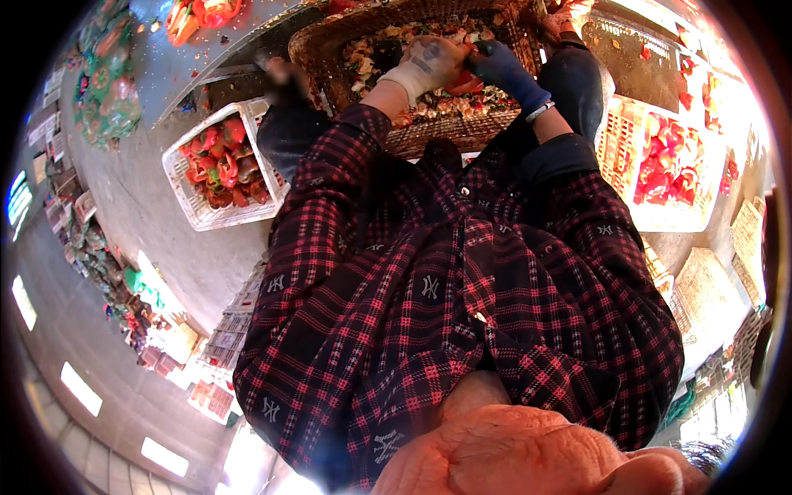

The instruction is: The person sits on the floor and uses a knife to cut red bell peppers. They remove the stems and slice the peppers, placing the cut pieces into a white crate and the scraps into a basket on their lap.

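Note:
My left hand [430, 60], in a stained cream glove, is closed around a red pepper [464, 84]. From the right, my right hand [500, 69], in a blue glove with a band at the wrist, meets it with curled fingers on the same pepper. Whether a small tool is inside the right hand's grip is hidden. Both hands are over a brown, dirt-caked plastic crate [402, 143] between the knees, its bottom covered with pepper cores and scraps [489, 102]. A dark object [387, 54] lies among the scraps beside my left hand.
At the left stands a white crate [216, 224] of red peppers [226, 164]; another crate [674, 223] of red peppers [671, 161] is at the right. More peppers [201, 15] lie on a grey surface at upper left. Net sacks [105, 93] are farther left. Other people's hands show near the big crate.

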A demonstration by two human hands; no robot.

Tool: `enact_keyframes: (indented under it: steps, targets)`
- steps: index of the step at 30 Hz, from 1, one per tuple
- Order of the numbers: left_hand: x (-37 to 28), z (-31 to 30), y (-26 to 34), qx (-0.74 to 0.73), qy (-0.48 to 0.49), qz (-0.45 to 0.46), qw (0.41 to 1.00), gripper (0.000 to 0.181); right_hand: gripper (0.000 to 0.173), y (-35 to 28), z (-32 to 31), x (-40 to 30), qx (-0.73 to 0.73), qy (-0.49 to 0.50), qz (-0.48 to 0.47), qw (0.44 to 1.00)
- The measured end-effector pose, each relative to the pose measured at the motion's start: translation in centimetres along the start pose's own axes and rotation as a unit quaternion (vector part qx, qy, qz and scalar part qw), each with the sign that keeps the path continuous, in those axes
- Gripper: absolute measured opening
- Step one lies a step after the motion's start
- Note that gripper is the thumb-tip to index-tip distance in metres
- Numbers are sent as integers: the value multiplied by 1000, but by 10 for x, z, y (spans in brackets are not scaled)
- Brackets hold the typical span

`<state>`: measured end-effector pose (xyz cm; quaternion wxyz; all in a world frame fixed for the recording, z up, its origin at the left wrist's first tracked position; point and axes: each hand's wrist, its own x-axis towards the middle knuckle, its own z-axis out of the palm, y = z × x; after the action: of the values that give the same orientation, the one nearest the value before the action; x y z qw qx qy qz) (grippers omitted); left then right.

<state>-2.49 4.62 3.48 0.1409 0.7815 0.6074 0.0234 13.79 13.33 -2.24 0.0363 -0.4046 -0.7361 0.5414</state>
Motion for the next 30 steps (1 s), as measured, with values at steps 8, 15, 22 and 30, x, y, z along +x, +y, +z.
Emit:
enact_keyframes:
  steps: [8, 15, 22, 30]
  targets:
    - [-20, 18, -61, -647, 201, -223, 701, 28, 33, -5, 11, -12, 74, -12, 0, 997]
    - [-52, 28, -37, -523, 197, -219, 800, 44, 43, -46, 3, -7, 488, -59, 57, 869]
    - [-30, -52, -10, -26, 424, -183, 886, 23, 50, -65, 9, -7, 700, 108, 216, 672]
    - [-34, -25, -18, -418, 208, -199, 862, 34, 44, -66, 20, 1, 699, -81, 59, 708]
